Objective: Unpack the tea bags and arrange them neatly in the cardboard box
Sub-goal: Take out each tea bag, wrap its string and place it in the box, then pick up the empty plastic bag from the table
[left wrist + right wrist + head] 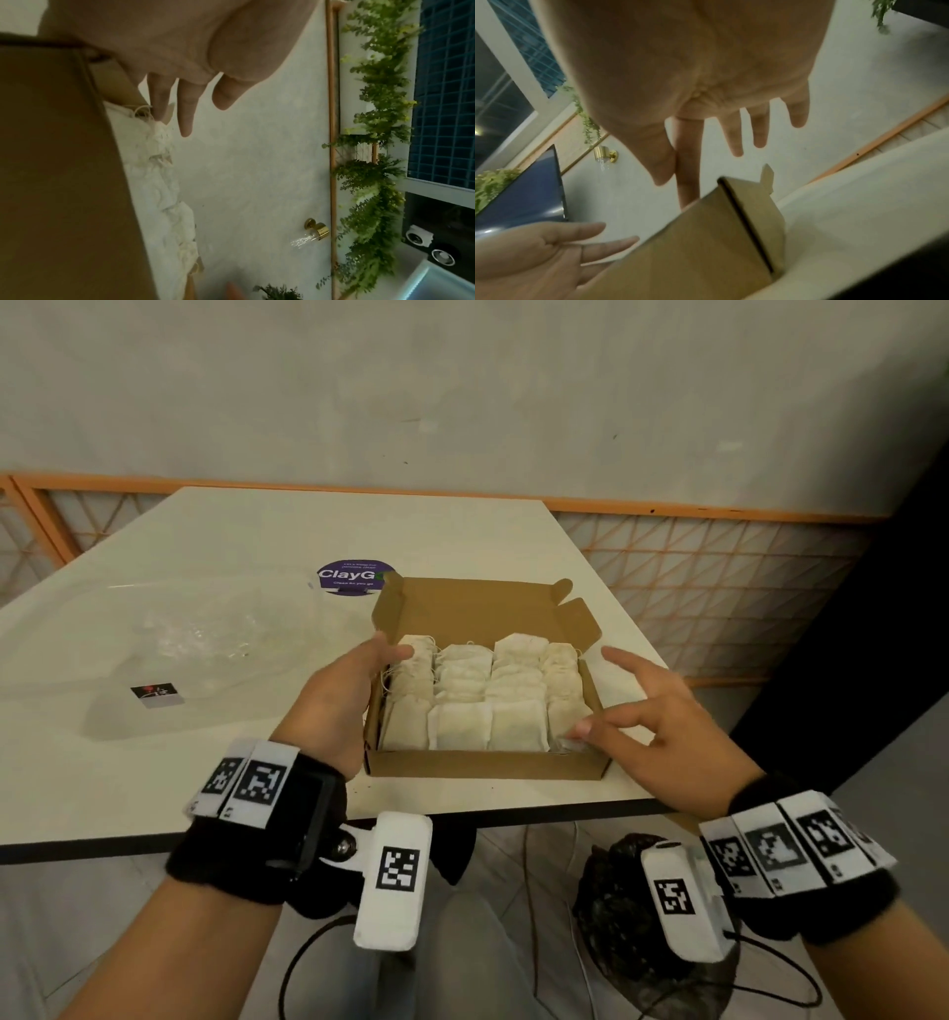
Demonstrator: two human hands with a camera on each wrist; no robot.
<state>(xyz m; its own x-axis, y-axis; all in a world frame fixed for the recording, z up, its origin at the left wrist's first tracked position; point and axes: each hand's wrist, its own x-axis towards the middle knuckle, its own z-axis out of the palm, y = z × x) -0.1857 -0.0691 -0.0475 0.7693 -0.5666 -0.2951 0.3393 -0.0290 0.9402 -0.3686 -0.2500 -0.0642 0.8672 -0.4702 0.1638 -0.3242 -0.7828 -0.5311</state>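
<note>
Hands, left hand point(354, 690) and right hand point(662, 711), flank cardboard box point(482, 762), fingers relaxed; plastic wrap point(205, 639) nearby.

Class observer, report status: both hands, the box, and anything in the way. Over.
Left hand open against the box left wall. Right hand open, fingertip touching the near-right tea bag. Bags fill the box in rows. Nothing in the way.

Tea bags point(485, 698) fill the cardboard box point(488, 765) at the table's point(154, 788) near edge; a plastic wrapper point(205, 634) lies left, a round sticker point(349, 577) behind.
</note>
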